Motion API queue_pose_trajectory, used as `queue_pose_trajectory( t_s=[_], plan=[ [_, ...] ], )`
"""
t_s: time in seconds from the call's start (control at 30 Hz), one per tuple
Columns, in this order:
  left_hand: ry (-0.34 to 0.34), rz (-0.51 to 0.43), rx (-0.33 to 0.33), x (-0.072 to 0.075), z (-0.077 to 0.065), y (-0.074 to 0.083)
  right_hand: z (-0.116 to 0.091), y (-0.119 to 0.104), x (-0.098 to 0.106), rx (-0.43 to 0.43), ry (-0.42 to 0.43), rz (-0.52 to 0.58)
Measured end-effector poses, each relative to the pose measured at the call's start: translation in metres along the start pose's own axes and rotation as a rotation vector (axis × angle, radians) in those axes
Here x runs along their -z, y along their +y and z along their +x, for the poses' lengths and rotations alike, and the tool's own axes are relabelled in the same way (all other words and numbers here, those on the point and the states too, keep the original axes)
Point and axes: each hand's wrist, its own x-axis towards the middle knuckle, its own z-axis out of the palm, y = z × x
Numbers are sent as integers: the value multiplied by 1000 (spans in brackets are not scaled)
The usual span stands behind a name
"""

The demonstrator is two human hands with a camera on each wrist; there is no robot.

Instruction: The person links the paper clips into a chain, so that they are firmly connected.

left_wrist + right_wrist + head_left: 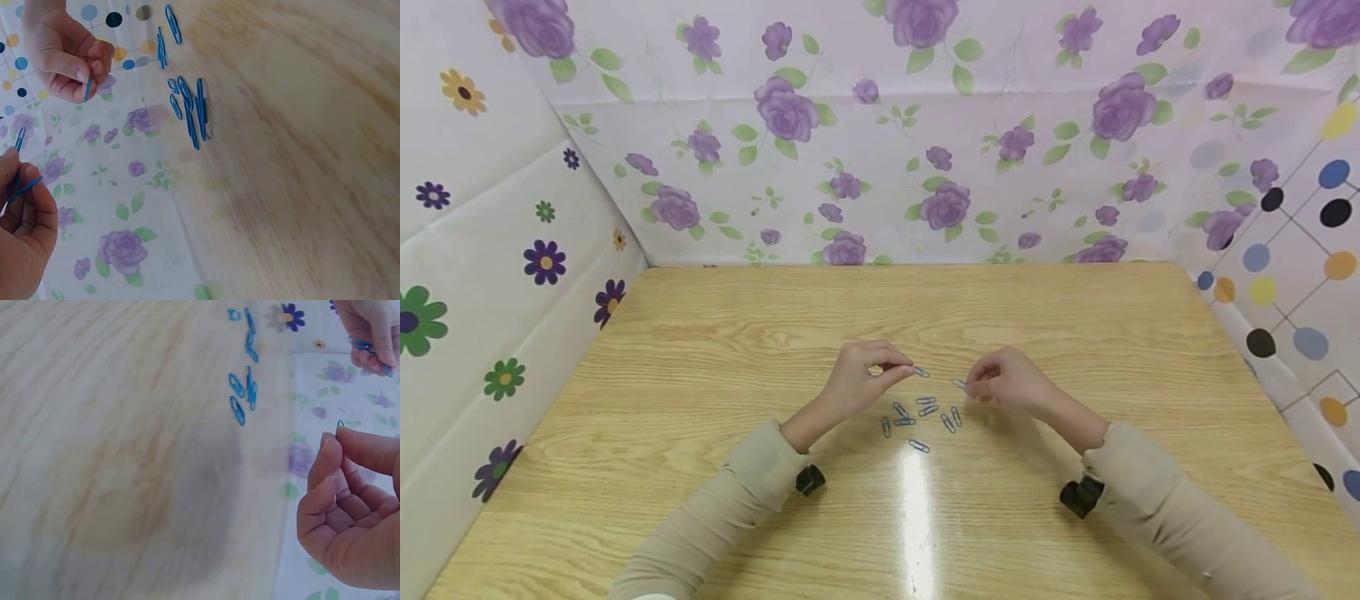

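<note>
Between thumb and fingertips my left hand [868, 375] pinches blue paper clips; one paper clip [922, 372] points out to the right. In the left wrist view two clips show at that hand: an upright paper clip [20, 139] and a slanted paper clip [28, 187]. Whether they are linked I cannot tell. My right hand [1009, 382] pinches a single blue paper clip [959, 384] by its end, facing the left hand across a small gap. Only that clip's tip shows above the fingers in the right wrist view. Both hands are above the wooden table.
Several loose blue paper clips [905, 422] lie scattered on the wooden table [700, 333] just below the hands. Nearest the person lies one separate paper clip [919, 446]. Flowered cloth [880, 167] hangs behind the table, with patterned sheets at both sides.
</note>
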Motion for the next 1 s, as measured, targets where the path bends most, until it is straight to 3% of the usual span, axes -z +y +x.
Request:
queue_pose_trajectory(
  t_s=[0.5,0.8,1.0],
  plan=[
    [-16,50,-47,-2,1,-3,-6,-22,12,53,55,49],
    [-35,16,-45,-5,3,-1,-7,-27,1,286,188,-38],
    [-57,-7,-54,-5,4,0,-5,-31,-6,384,230,-32]
  ],
)
